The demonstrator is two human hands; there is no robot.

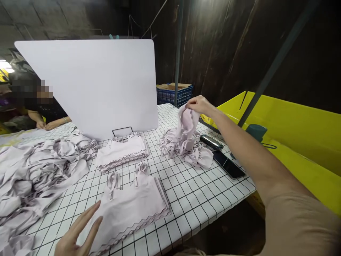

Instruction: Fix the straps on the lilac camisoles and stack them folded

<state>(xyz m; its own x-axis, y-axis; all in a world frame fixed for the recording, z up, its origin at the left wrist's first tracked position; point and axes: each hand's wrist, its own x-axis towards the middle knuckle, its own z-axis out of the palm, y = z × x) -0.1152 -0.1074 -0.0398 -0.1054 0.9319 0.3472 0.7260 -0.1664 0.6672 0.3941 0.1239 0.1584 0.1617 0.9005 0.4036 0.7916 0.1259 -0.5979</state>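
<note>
My right hand [198, 105] is closed on a pale pink piece of fabric [186, 122], lifted by its top above a small heap of the same cloth [198, 154] at the table's right side. My left hand [80, 233] has its fingers apart at the left edge of a neat stack of pale pink camisoles [133, 206] with thin straps and wavy hems; whether it touches them I cannot tell. Behind that lies a second stack of these garments [122, 153]. A large loose pile of matching cloth [45, 170] spreads along the left.
A big white board [106, 85] stands upright at the back. A phone [229, 165] and a dark glossy case [211, 142] lie right of the small heap. Yellow bins [293, 124] stand beyond the table's right edge, a blue crate [173, 94] behind. Another person's hands [50, 124] are at far left.
</note>
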